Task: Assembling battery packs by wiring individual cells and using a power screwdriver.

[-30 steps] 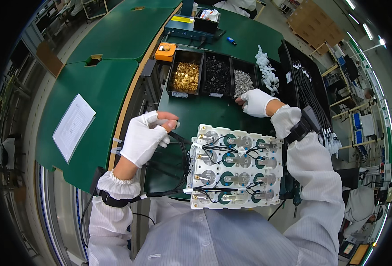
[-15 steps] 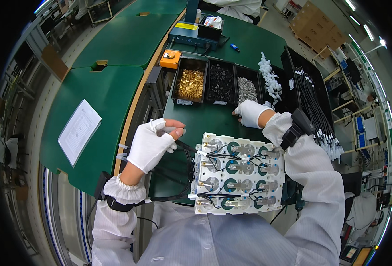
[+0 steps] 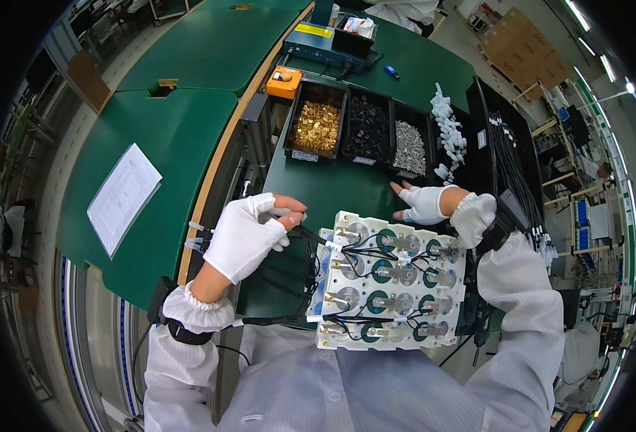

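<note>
A white block of cylindrical cells (image 3: 397,288), strapped with metal tabs and black wires, sits at the front of the table against my body. Left of its upper corner, my left hand (image 3: 244,237), in a white fingerless-tipped glove, is closed with thumb and forefinger together; anything between them is too small to make out. Beyond the block's far edge, my right hand (image 3: 427,204), gloved alike, has its fingers apart over the green tabletop, just short of the bin of small silver screws (image 3: 410,146). Nothing shows in it. Black cables (image 3: 274,320) run from the block's left side.
Beside the screws stand bins of brass-coloured parts (image 3: 316,128) and black parts (image 3: 367,129). White plastic pieces (image 3: 447,129) and a long bin of black cables (image 3: 512,155) lie right. An orange box (image 3: 283,82) and blue device (image 3: 310,47) sit behind; papers (image 3: 123,198) lie left.
My right hand has come away from the screw bin, nearer to me and slightly right, with its fingers more spread. My left hand stays nearly in place, and the view has shifted a little.
</note>
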Action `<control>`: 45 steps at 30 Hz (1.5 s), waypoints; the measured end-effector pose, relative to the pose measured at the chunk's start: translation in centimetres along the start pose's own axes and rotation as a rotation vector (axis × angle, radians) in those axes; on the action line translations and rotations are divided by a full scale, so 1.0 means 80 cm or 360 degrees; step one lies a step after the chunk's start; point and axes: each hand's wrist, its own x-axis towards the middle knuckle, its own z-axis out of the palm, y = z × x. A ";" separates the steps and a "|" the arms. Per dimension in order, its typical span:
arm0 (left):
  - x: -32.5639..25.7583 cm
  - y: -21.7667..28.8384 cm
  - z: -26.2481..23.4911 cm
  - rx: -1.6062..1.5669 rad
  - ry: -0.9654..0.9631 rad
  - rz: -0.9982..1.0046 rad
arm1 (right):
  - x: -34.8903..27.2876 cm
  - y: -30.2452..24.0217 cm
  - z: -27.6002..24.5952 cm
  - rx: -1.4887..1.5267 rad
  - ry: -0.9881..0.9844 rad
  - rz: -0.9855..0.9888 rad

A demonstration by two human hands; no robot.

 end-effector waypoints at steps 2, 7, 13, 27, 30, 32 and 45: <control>0.000 -0.002 0.000 0.0000 -0.0003 -0.0018 | 0.008 -0.010 0.005 -0.0010 0.0069 0.0010; -0.002 -0.006 0.000 -0.0056 -0.0072 -0.0040 | 0.034 -0.014 0.021 0.0064 0.0246 0.0050; -0.005 -0.015 -0.005 -0.0134 0.0017 -0.0010 | 0.054 -0.018 0.040 0.0003 0.0457 -0.0042; -0.010 -0.020 0.004 -0.0384 0.0028 0.0000 | 0.072 -0.012 0.054 -0.0023 0.0761 0.0005; -0.011 -0.021 -0.002 -0.0348 0.0035 -0.0015 | 0.066 -0.025 0.045 -0.0085 0.0681 -0.0009; -0.011 -0.020 -0.004 -0.0317 0.0029 -0.0015 | 0.063 -0.028 0.045 -0.0136 0.0633 -0.0020; -0.007 -0.022 -0.006 -0.0319 0.0011 -0.0038 | 0.070 -0.011 0.048 -0.0490 0.0649 -0.0332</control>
